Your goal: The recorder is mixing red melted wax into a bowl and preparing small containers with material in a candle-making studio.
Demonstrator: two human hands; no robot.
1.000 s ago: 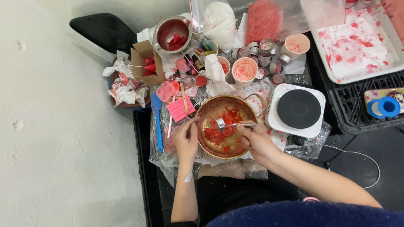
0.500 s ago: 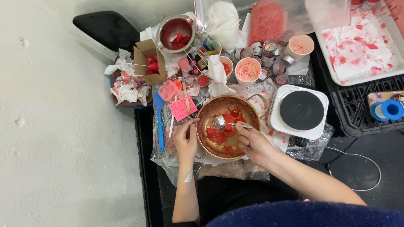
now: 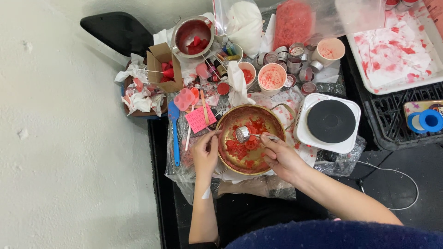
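Observation:
A round metal pot (image 3: 230, 159) with a red-stained inside holds several chunks of red wax (image 3: 242, 145). My left hand (image 3: 205, 154) grips the pot's left rim. My right hand (image 3: 281, 157) is closed on the handle of a small metal spoon (image 3: 243, 134), whose bowl hovers over the wax in the middle of the pot. Both forearms reach up from the bottom of the view.
A white hot plate with a black disc (image 3: 330, 122) stands right of the pot. Behind are small cups (image 3: 272, 76), tins, a metal bowl with red pieces (image 3: 191, 37), a cardboard box (image 3: 161, 67), a blue spatula (image 3: 174, 133), a pink note (image 3: 200, 117) and a stained tray (image 3: 397, 50).
My right hand has shifted the spoon slightly within the pot. My left hand stays on the rim.

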